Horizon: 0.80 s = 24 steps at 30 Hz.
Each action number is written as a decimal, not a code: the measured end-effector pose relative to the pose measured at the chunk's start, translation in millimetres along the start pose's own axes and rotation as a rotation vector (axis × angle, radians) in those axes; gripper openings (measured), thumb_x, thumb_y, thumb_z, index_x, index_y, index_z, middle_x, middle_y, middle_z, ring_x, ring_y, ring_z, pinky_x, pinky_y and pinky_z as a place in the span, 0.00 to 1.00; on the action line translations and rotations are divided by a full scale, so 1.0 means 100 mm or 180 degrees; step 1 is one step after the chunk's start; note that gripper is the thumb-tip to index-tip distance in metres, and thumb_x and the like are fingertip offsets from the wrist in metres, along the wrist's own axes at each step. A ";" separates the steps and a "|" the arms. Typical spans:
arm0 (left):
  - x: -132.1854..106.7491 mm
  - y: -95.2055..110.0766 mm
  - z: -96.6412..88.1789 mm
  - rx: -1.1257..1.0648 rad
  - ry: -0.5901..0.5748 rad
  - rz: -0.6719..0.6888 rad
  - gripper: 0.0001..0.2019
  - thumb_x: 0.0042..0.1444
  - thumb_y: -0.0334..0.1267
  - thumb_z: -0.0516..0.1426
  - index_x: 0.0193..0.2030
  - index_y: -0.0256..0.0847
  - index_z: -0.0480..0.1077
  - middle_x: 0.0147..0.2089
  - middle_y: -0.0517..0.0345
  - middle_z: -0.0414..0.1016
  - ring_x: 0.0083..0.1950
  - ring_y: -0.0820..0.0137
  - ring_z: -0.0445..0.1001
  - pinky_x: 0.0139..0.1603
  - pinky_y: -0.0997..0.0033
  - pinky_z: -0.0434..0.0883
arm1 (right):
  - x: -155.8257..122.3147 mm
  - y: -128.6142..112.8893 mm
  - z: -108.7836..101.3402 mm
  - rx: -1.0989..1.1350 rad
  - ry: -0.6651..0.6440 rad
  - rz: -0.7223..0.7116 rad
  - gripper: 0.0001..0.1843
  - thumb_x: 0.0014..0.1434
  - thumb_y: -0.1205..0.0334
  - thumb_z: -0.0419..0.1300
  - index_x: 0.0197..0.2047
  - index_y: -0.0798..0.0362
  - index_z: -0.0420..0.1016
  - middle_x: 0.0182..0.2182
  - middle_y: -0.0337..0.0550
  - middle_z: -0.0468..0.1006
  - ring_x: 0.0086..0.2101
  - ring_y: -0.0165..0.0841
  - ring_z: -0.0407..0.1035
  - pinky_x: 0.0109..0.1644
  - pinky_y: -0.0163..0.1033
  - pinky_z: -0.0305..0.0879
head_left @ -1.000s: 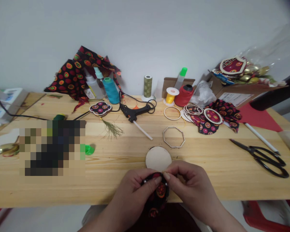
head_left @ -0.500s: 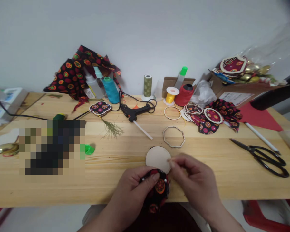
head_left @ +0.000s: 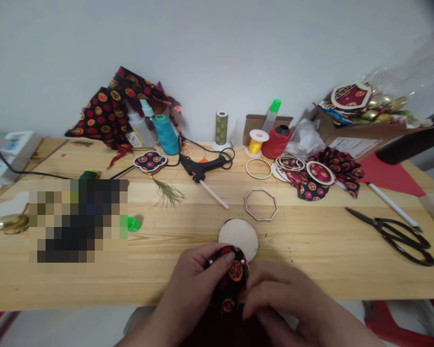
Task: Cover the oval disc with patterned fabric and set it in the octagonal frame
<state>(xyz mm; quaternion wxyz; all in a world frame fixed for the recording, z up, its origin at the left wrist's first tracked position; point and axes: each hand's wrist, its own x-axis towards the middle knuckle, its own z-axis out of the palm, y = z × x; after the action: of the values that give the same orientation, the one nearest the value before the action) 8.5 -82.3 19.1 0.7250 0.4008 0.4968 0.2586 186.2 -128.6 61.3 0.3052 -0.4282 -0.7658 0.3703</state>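
left hand point(head_left: 193, 284): fingers pinched fabric-covered disc point(head_left: 231, 277), thumb on top
right hand point(head_left: 285, 301): fingers curled against disc's lower edge
disc: at bench point(head_left: 329, 250) front edge, just before bare wooden disc point(head_left: 237, 236)

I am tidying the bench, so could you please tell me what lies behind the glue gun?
Behind the glue gun its black cord loops on the table, with an olive thread spool further back. Where the cord ends is hidden.

Just beyond my fingertips point(head_left: 228, 259) lies the wooden disc point(head_left: 237, 236) on the table point(head_left: 311, 250); behind it the octagon frame point(head_left: 261, 205), the scissors point(head_left: 398, 234) far right of them.
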 end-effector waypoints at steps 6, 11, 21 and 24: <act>-0.02 0.01 0.03 0.0189 -0.0159 0.0089 0.12 0.55 0.45 0.60 0.33 0.38 0.78 0.25 0.61 0.71 0.27 0.73 0.66 0.28 0.75 0.64 | 0.09 0.27 0.19 -0.0716 0.1236 0.0003 0.06 0.60 0.69 0.59 0.38 0.51 0.77 0.30 0.41 0.78 0.31 0.32 0.73 0.33 0.36 0.69; -0.03 0.03 0.04 0.0570 -0.0176 0.0330 0.10 0.57 0.42 0.58 0.37 0.42 0.80 0.26 0.61 0.73 0.31 0.70 0.70 0.32 0.74 0.67 | 0.14 0.33 0.25 -0.1186 0.1426 -0.0252 0.06 0.61 0.69 0.58 0.38 0.52 0.77 0.30 0.43 0.78 0.31 0.34 0.71 0.33 0.38 0.69; -0.05 -0.02 0.02 0.1225 -0.0298 0.0869 0.13 0.61 0.40 0.53 0.37 0.44 0.80 0.30 0.61 0.76 0.33 0.69 0.70 0.35 0.75 0.66 | 0.14 0.30 0.25 -0.1401 0.1043 -0.0224 0.12 0.62 0.73 0.53 0.33 0.55 0.77 0.25 0.43 0.76 0.28 0.34 0.69 0.31 0.38 0.64; -0.06 -0.01 0.01 0.1343 -0.0340 0.0892 0.14 0.62 0.39 0.52 0.34 0.42 0.79 0.29 0.61 0.75 0.33 0.69 0.69 0.34 0.75 0.65 | 0.15 0.31 0.28 -0.1640 0.1017 -0.0306 0.13 0.61 0.73 0.52 0.30 0.55 0.75 0.23 0.42 0.75 0.26 0.33 0.68 0.30 0.38 0.62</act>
<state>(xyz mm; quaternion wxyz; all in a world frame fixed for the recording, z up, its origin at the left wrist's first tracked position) 7.6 -87.7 21.1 0.6076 0.6213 0.4403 0.2256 170.9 -112.9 23.0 0.3203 -0.5076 -0.7961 0.0770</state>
